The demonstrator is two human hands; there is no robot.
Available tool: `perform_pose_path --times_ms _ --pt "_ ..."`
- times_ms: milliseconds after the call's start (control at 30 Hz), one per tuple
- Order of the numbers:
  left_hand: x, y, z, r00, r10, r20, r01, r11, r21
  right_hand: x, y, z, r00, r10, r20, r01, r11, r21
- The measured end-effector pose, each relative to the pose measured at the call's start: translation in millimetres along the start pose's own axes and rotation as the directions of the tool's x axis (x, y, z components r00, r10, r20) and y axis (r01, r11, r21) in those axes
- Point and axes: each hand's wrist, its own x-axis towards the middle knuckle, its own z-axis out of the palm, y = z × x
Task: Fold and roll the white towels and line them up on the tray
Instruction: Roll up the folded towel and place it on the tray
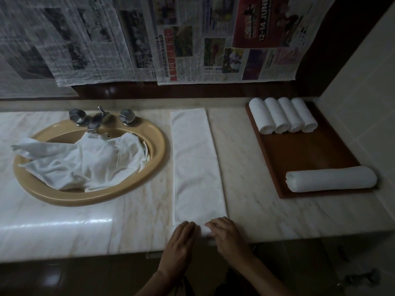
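Observation:
A white towel point(195, 163) folded into a long strip lies on the marble counter, running from the back wall to the front edge. My left hand point(181, 242) and my right hand point(224, 233) are at its near end, fingers curled over the first turn of a roll. A brown wooden tray point(307, 150) sits at the right. Several small rolled towels point(282, 115) stand side by side along its far end. One larger rolled towel point(331, 178) lies crosswise at its near end. Loose white towels point(85, 161) are heaped in the basin.
A tan oval sink point(158, 154) with chrome taps point(98, 119) is set in the counter at the left. Newspaper sheets point(192, 39) hang on the back wall. A tiled wall point(363, 92) closes the right side beside the tray.

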Motion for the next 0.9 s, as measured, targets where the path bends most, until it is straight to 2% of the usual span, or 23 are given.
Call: perform_pose_path --times_ms 67,200,400,500,633,733,900 --pt "9.7 1.9 -2.2 1.0 -0.014 0.012 0.014 1.0 0.005 -4.8 -7.1 0.0 0.996 -0.052 -0.071 0.046 0.995 -0.088" --pt "21.2 0.3 -7.4 0.999 -0.036 0.041 0.037 0.999 -0.033 -31.1 -22.6 18.8 0.986 -0.052 -0.157 0.024 0.983 -0.18" --pt "43.0 0.9 -16.8 0.988 -0.095 0.124 0.097 0.995 -0.003 -13.7 -10.6 32.4 0.991 -0.004 -0.132 -0.022 0.981 -0.191" --pt "42.5 13.6 -18.2 0.983 -0.181 0.044 0.182 0.983 -0.019 3.7 1.9 32.5 0.995 -0.026 -0.096 0.009 0.984 -0.178" --pt "25.6 24.9 -14.8 0.993 -0.116 -0.037 0.112 0.989 -0.097 2.0 -5.5 24.7 0.998 -0.016 -0.068 0.007 0.991 -0.132" --pt "-3.1 20.4 -2.0 0.999 -0.012 -0.053 0.01 0.999 -0.042 -3.4 -17.2 14.0 0.999 -0.036 -0.041 0.03 0.991 -0.129" --pt "-1.3 4.8 8.3 0.997 -0.076 0.009 0.075 0.996 0.053 -5.5 -15.5 15.3 0.998 -0.046 -0.031 0.038 0.974 -0.222"
